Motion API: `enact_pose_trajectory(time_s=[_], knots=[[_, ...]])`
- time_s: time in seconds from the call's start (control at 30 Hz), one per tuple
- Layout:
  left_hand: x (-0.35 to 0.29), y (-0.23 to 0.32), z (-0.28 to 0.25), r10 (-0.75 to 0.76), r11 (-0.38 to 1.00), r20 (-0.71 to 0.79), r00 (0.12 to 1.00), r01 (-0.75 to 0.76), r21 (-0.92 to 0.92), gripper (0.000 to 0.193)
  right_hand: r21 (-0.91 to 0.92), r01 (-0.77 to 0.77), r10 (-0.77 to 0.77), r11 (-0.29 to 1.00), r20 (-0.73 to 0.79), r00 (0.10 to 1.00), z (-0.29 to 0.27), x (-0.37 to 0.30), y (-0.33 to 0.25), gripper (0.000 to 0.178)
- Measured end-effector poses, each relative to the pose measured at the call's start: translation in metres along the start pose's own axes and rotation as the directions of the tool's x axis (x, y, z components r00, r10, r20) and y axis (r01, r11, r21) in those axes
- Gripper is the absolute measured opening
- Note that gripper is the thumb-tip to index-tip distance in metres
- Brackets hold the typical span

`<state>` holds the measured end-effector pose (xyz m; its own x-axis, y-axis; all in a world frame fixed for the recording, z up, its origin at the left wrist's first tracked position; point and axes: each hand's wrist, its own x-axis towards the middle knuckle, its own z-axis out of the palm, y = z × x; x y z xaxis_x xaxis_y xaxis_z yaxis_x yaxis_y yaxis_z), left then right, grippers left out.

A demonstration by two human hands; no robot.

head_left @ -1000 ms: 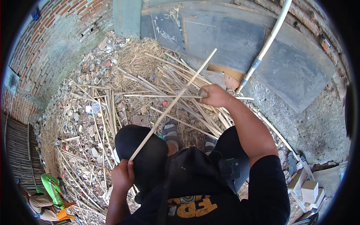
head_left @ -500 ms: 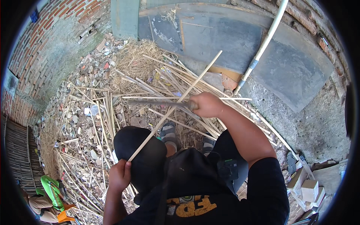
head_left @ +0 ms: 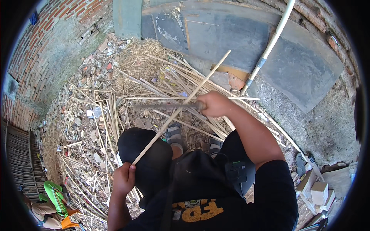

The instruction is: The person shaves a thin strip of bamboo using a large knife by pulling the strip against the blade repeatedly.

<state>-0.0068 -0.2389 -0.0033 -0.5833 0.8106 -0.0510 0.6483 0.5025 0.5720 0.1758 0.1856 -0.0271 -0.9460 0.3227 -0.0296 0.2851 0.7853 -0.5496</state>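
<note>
A long pale bamboo strip [head_left: 157,135] slants from my left hand [head_left: 123,178] up and away to the right, passing over my left knee. The left fingers are closed round its near end, thumb on top. My right hand [head_left: 214,104] is closed on the handle of a machete [head_left: 162,107]. The dark blade points left and lies across the strip around its middle; motion blurs it slightly. Under and beyond the strip, a heap of split bamboo strips [head_left: 181,79] covers the ground.
Rubble and scattered strips [head_left: 88,115] lie left of my sandalled feet, with dry straw [head_left: 144,57] beyond. A pale pole [head_left: 266,54] leans by grey boards [head_left: 231,30]. Wooden blocks [head_left: 319,193] sit at lower right. Another person in green [head_left: 56,196] is at lower left.
My right hand and the machete have shifted slightly, a little up and to the right. The strip's far end has risen a touch; my left hand keeps its grip.
</note>
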Motion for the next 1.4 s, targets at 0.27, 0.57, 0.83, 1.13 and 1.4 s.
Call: enact_pose_trajectory(time_s=[0.27, 0.57, 0.83, 1.13, 1.4], knots=[[0.006, -0.002, 0.002, 0.017, 0.999, -0.001, 1.0, -0.017, -0.052, 0.032, 0.134, -0.087, 0.11, 0.987, -0.176, 0.978, -0.004, -0.005, 0.014, 0.028], [0.006, 0.001, 0.001, 0.013, 0.999, -0.01, 1.0, -0.013, -0.044, 0.035, 0.125, -0.073, 0.102, 0.989, -0.245, 0.964, -0.013, -0.009, 0.036, 0.027], [0.006, -0.006, 0.0, -0.013, 0.997, 0.013, 1.0, 0.014, -0.074, 0.039, -0.062, 0.049, -0.056, 0.997, -0.127, 0.99, -0.004, -0.007, 0.003, 0.024], [0.006, -0.002, -0.001, -0.025, 0.997, 0.011, 1.0, 0.026, -0.071, 0.038, -0.043, -0.021, 0.019, 0.999, -0.04, 0.999, -0.009, -0.006, -0.004, 0.027], [0.007, -0.001, -0.001, -0.018, 0.997, 0.007, 1.0, 0.019, -0.072, 0.037, -0.023, 0.039, -0.04, 0.999, -0.091, 0.995, 0.0, -0.006, 0.006, 0.026]])
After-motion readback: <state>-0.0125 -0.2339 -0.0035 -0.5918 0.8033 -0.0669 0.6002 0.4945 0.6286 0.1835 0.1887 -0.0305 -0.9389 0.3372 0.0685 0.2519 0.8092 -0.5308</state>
